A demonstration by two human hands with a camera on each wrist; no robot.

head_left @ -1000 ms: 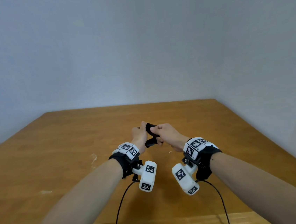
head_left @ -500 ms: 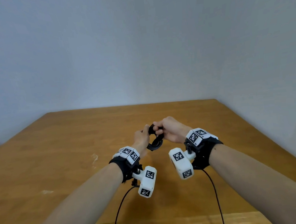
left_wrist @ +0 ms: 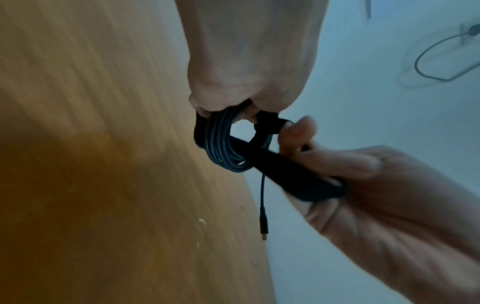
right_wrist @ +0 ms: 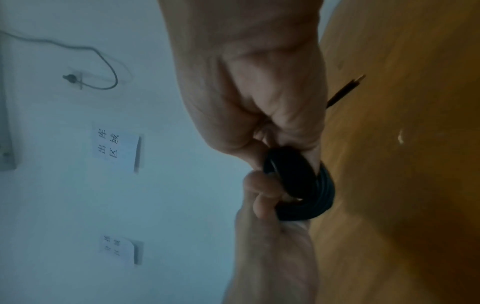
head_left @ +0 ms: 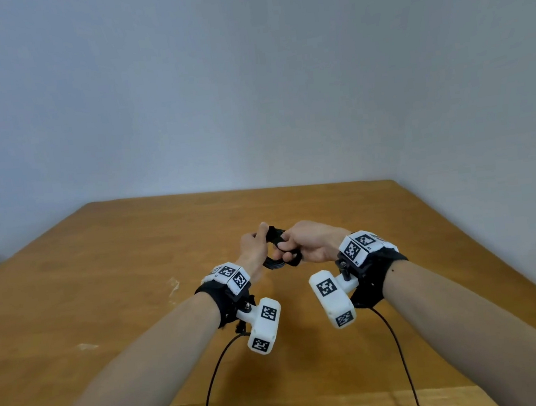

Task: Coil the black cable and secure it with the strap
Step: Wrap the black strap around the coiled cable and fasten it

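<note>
The black cable [head_left: 273,263] is wound into a small coil, held above the middle of the wooden table [head_left: 103,286]. My left hand [head_left: 257,242] grips the coil's far side, thumb up. My right hand [head_left: 292,246] pinches the black strap [left_wrist: 298,181], which loops round one side of the coil [left_wrist: 223,144] and runs into my right palm. In the left wrist view a short cable end with a gold-tipped plug [left_wrist: 263,226] hangs below the coil. In the right wrist view the coil [right_wrist: 306,195] sits between both hands' fingers.
Thin black leads [head_left: 213,384] run from both wrist cameras over the table's near edge. A pale chipped mark [head_left: 173,287] shows on the wood left of my hands. Paper labels [right_wrist: 114,148] and a grey wire [right_wrist: 103,61] hang on the wall beyond.
My right wrist rose and turned, and its fingers then came down over the coil with the strap. My left hand kept its grip and stayed nearly in place.
</note>
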